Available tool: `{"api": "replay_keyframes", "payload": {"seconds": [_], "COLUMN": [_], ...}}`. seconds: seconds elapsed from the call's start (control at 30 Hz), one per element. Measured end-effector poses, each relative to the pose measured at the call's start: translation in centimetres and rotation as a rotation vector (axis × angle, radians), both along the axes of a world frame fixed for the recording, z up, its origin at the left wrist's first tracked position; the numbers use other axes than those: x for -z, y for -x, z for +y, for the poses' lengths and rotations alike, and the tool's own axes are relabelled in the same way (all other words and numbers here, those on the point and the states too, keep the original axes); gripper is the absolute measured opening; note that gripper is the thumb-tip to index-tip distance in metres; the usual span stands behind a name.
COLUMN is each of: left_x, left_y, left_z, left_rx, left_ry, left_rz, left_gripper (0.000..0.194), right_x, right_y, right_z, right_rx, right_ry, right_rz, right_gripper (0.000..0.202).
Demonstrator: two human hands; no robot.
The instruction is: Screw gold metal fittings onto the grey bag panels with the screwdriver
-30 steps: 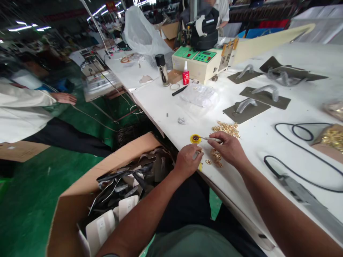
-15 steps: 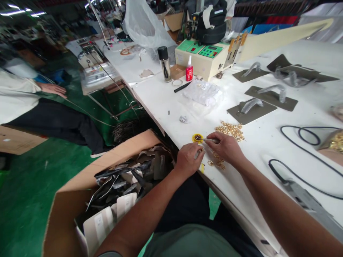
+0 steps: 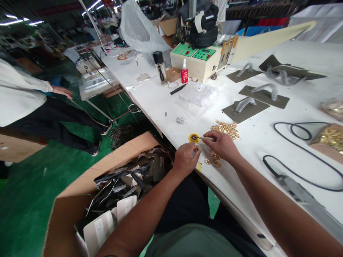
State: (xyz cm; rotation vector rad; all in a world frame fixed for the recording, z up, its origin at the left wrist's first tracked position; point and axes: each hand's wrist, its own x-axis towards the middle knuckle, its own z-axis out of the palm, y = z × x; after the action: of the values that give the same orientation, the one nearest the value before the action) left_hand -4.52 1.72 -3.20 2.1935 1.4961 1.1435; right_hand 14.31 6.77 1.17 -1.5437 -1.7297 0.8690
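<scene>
My right hand (image 3: 220, 144) pinches a thin pen-like tool (image 3: 205, 138), its tip at a small round yellow dish (image 3: 194, 138) with dark contents. Just nearer to me, my left hand (image 3: 186, 157) is closed with its fingertips around a small piece of gold-coloured hardware, mostly hidden by the fingers. Beyond my right hand lies a pile of small gold hardware (image 3: 226, 129). More gold pieces (image 3: 215, 159) are scattered on the white table (image 3: 249, 142) between my wrists, beside a single gold ring (image 3: 207, 161).
A cardboard box (image 3: 64, 210) of dark and beige pieces stands at my left. Flat olive panels (image 3: 245, 109), a red bottle (image 3: 184, 73), a dark-capped bottle (image 3: 161, 71) and a cream machine (image 3: 198, 60) are on the table. A cabled grey tool (image 3: 302, 194) lies right; a person (image 3: 24, 92) is left.
The view has shifted slightly, moving the table items a little left. My hands keep their grips, with the tool's tip still at the yellow dish. The person at left has changed leg position.
</scene>
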Motion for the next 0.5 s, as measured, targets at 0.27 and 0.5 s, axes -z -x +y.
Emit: {"api": "replay_keyframes", "payload": {"seconds": [0.27, 0.5], "left_x": [-2.0, -1.3], "left_y": [-1.0, -2.6], "left_z": [-0.5, -0.5], "left_rx": [-0.06, -0.022], "left_ry": [0.29, 0.502], "left_rz": [-0.424, -0.69], "left_gripper": [0.027, 0.039], "right_x": [-0.8, 0.6], "right_y": [-2.1, -3.3], "right_z": [-3.6, -6.4], "right_rx": [0.171, 0.293], "right_ry": [0.154, 0.156], "right_rz": [0.659, 0.896], "right_gripper": [0.034, 0.032]}}
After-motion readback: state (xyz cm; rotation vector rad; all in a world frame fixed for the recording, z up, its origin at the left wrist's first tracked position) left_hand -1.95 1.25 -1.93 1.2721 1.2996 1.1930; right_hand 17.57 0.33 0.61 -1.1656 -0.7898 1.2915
